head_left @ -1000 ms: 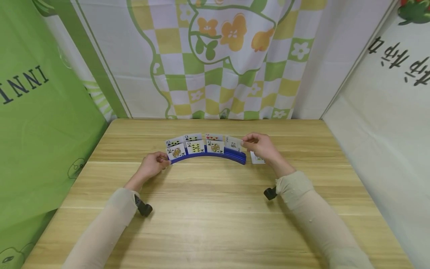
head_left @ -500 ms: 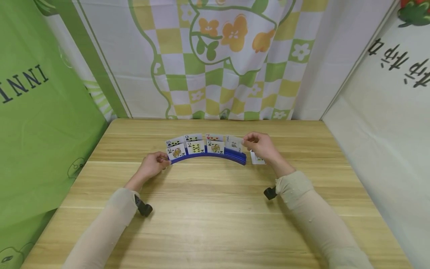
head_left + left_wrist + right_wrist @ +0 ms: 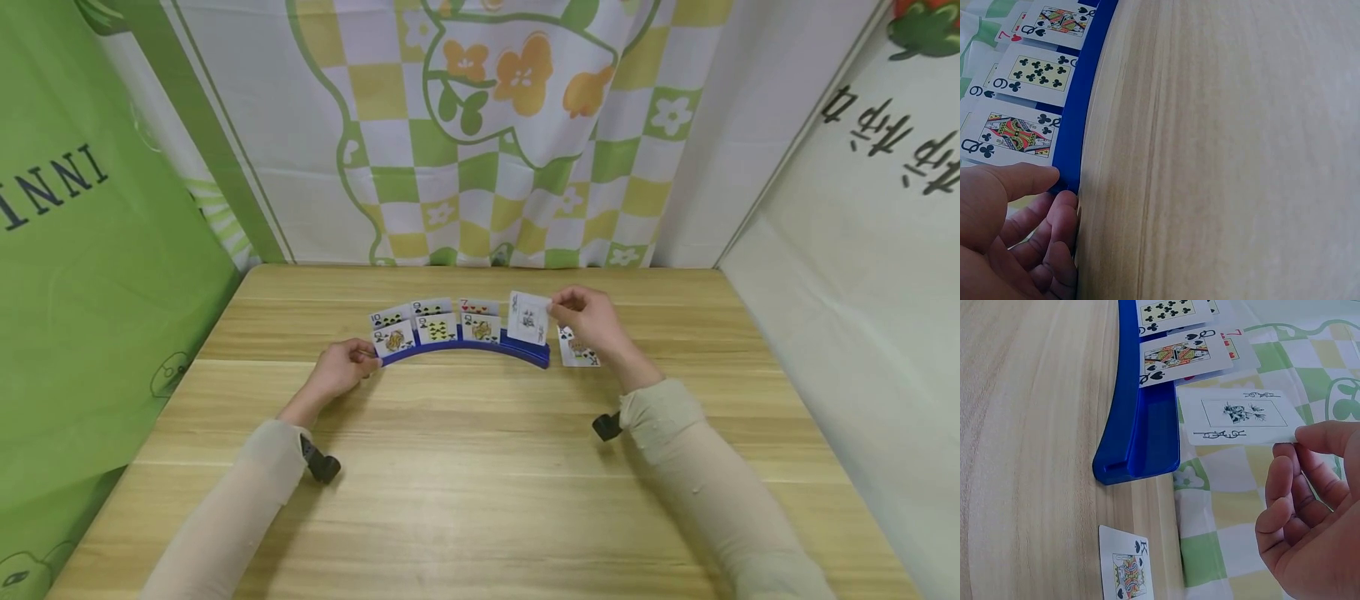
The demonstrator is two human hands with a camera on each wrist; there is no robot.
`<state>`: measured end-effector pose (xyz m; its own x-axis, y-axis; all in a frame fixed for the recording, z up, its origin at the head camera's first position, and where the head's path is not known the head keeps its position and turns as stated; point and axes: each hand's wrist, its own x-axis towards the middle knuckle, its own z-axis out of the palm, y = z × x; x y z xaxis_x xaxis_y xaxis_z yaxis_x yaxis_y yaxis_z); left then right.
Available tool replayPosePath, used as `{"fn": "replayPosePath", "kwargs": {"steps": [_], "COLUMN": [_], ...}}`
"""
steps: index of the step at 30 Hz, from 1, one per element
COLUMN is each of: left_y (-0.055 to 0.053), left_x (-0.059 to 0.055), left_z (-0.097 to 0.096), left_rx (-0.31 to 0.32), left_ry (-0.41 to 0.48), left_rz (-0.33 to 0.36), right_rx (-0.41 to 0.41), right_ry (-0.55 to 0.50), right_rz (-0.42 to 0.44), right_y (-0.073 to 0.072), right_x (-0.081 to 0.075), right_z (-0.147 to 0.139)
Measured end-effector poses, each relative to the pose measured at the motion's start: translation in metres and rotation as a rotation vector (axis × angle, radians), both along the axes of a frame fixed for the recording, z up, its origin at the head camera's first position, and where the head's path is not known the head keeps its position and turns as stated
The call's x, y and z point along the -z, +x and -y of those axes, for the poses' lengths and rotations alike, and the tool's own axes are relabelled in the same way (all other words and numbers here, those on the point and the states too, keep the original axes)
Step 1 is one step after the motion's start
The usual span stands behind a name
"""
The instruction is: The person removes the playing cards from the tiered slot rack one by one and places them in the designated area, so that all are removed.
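My right hand (image 3: 588, 321) pinches a black-and-white joker card (image 3: 528, 318) by its right edge, thumb on its face. In the right wrist view the joker (image 3: 1241, 417) stands beyond the bare right end of a curved blue card holder (image 3: 1154, 450). At the holder's left end, my left hand (image 3: 343, 367) grips the tip between thumb and curled fingers, beside the queen of clubs (image 3: 1017, 134). A clubs number card (image 3: 1035, 75) and a queen of spades (image 3: 1185, 357) stand along the front row. Behind them rises a second row, including a red seven of hearts (image 3: 478, 306).
A king of spades (image 3: 577, 348) lies face up on the wooden table (image 3: 480, 475), right of the holder and partly under my right hand. A checkered curtain (image 3: 517, 167) hangs behind the table's far edge. Green fabric (image 3: 97, 208) borders the left side.
The joker has risen in my right hand and now shows more of its face above the holder. More of the king of spades is uncovered. My left hand has stayed in place.
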<state>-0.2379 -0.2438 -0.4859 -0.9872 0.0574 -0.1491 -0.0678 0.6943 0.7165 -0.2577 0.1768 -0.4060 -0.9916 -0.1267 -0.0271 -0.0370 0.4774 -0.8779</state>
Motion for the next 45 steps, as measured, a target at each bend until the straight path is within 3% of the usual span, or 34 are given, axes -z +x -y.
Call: {"fn": "replayPosePath", "kwargs": {"steps": [6,12,29,45], "left_y": [0.001,0.002,0.003,0.003], "left_x": [-0.001,-0.001,-0.001,-0.001], "left_z": [-0.001,-0.002,-0.001,-0.002], "left_rx": [-0.001,-0.002,-0.004,-0.011], "left_ry": [-0.001,-0.020,-0.017,-0.023], "left_rz": [0.000,-0.011,-0.027,-0.001], "right_rx": [0.006,0.012,0.028,0.074], "right_ry": [-0.031,0.011,-0.006,-0.002], "right_rz": [-0.007,-0.025,0.023,0.035], "right_y": [-0.002,-0.003,-0.006,-0.004], "right_x": [0.000,-0.001,-0.002,-0.004], "right_z": [-0.003,-0.008,-0.015,-0.032]}}
